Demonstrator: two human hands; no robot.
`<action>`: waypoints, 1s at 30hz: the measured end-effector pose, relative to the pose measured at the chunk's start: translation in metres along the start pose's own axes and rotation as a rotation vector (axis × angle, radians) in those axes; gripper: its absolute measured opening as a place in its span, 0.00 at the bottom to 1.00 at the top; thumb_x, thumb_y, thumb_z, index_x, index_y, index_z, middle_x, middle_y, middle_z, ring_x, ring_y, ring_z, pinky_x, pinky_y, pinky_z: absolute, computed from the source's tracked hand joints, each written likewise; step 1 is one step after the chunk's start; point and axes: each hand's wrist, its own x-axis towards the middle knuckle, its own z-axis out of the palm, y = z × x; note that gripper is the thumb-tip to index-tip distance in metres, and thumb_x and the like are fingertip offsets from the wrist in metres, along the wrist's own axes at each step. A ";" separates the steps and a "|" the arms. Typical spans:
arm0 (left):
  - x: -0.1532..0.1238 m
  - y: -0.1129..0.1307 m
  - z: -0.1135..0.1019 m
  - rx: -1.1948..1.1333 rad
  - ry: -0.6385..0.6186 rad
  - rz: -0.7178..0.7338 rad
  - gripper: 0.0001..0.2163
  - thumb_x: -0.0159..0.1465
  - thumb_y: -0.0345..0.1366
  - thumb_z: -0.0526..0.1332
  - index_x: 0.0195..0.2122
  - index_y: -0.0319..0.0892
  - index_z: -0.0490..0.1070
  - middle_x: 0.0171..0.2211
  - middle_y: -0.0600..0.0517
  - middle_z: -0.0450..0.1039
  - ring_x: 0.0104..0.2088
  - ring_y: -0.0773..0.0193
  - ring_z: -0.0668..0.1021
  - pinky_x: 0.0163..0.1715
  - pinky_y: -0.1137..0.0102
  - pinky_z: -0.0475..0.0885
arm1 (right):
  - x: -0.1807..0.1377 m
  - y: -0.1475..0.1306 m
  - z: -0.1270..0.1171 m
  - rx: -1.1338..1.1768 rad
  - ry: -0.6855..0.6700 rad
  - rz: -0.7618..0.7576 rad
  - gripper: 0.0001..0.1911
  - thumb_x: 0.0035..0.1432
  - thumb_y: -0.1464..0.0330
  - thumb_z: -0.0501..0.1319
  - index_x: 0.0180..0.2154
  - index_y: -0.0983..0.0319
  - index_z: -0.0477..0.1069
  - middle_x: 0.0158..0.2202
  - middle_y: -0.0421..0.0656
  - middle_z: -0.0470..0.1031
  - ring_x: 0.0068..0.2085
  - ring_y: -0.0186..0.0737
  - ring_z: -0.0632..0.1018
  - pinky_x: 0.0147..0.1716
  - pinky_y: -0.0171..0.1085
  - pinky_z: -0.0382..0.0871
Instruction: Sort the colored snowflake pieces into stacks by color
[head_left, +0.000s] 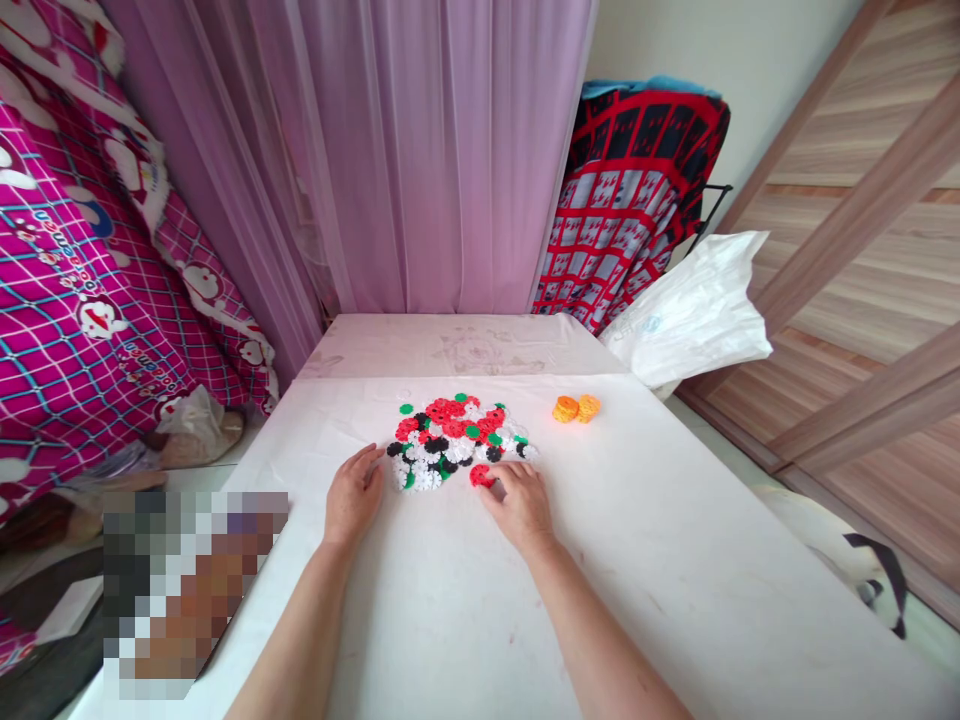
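Glossy plastic discs (457,438), matt white tabletop (675,560)

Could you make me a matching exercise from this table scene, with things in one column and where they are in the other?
Things:
1. orange pieces
2. white plastic bag
3. red piece
4. left hand

Places:
A. at the fingertips of the right hand
B. flat on the table, at the left edge of the mixed pile
C. set apart, to the right of the pile
D. at the table's far right corner

Pairs: 1-C, 2-D, 3-A, 4-B
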 end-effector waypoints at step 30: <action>0.000 0.002 -0.001 -0.021 -0.006 0.003 0.15 0.61 0.35 0.54 0.46 0.45 0.76 0.53 0.49 0.75 0.50 0.56 0.78 0.53 0.61 0.72 | 0.002 -0.004 0.000 -0.038 0.013 0.007 0.07 0.54 0.67 0.64 0.37 0.58 0.72 0.40 0.43 0.76 0.44 0.44 0.73 0.44 0.39 0.62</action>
